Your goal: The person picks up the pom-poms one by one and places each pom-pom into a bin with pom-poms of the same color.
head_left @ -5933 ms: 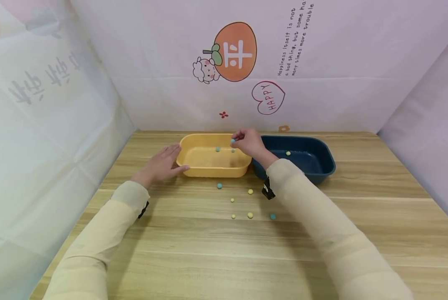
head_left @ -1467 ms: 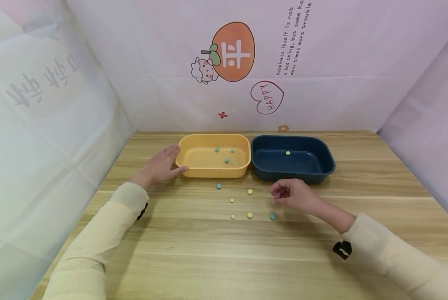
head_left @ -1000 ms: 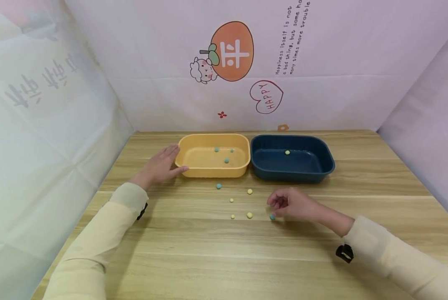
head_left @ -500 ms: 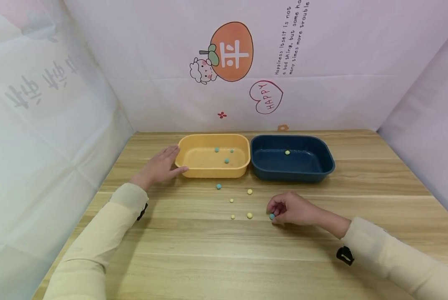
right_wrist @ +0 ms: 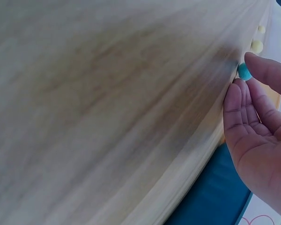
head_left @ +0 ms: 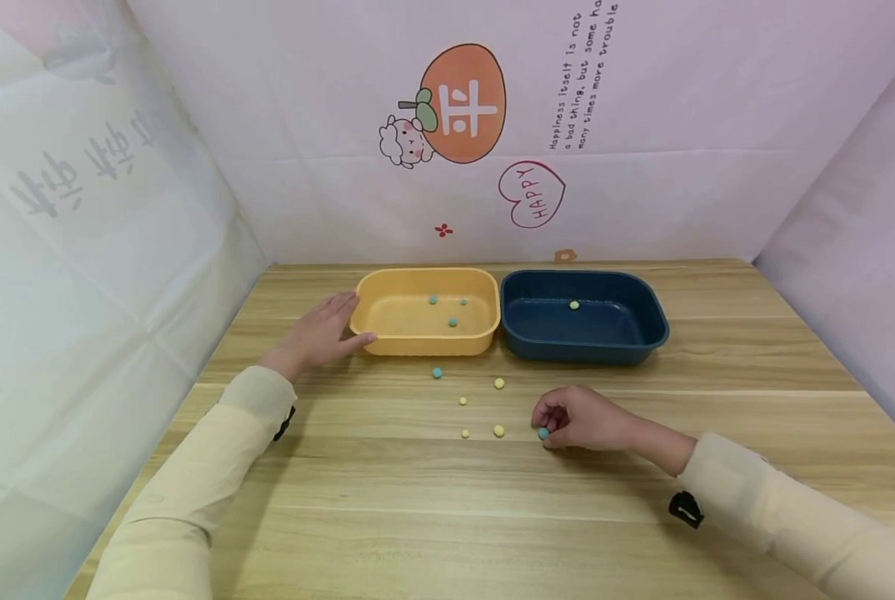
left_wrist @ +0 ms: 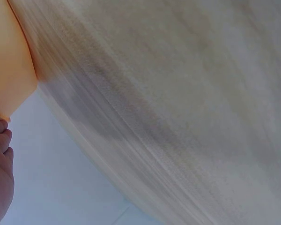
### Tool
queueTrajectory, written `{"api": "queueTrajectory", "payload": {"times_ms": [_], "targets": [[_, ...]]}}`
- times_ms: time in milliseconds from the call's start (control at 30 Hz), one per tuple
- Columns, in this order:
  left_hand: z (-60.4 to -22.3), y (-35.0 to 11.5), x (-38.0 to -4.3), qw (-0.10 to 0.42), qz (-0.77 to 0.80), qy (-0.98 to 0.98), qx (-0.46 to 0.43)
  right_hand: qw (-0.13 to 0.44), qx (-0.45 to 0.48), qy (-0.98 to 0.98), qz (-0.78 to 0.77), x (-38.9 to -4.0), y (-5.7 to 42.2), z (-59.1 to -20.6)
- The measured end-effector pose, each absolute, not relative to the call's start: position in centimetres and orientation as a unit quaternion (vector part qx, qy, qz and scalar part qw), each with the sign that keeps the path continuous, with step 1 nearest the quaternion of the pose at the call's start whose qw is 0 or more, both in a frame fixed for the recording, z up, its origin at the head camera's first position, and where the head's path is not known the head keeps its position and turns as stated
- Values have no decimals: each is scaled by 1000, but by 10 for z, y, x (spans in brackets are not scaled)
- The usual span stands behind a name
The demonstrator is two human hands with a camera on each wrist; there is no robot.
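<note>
My left hand [head_left: 316, 333] rests against the left end of the yellow tray [head_left: 428, 345], thumb at its front rim and fingers along its side. In the left wrist view, only the fingertips of that hand show at the tray's edge. At the right, my right hand [head_left: 586, 418] pinches a small blue ball [head_left: 543, 433] between thumb and forefinger, down at the table top. The right wrist view shows this same blue ball [right_wrist: 244, 71] by the thumb tip, with the other fingers curled. To its left lies a yellow ball [head_left: 498, 431].
A dark blue tray [head_left: 586, 352] stands against the yellow one and has one yellow ball [head_left: 574, 305] inside. Three blue balls [head_left: 452, 322] lie in the yellow tray. Another blue ball [head_left: 437, 373] and several yellow balls [head_left: 499, 383] are on the wooden table [head_left: 387, 517].
My right hand placed a blue ball in the yellow tray, then came back right and down to another blue ball, where its fingers have closed. My left hand has stayed put.
</note>
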State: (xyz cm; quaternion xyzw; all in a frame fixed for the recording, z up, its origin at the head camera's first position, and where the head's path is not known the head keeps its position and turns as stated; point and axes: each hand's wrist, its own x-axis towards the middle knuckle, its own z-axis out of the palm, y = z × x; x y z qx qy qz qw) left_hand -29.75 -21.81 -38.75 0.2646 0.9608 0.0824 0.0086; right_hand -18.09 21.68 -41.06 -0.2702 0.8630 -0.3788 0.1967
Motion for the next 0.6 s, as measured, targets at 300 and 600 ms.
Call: {"api": "queueTrajectory", "payload": {"times_ms": [300,600], "targets": [[-389,-219,-299,2,77,961,267,185,-281,869,-361,-181,215,-410],[-389,-219,-300,2,73,960,271,179,-288,868,-362,-182,216,-413]]}}
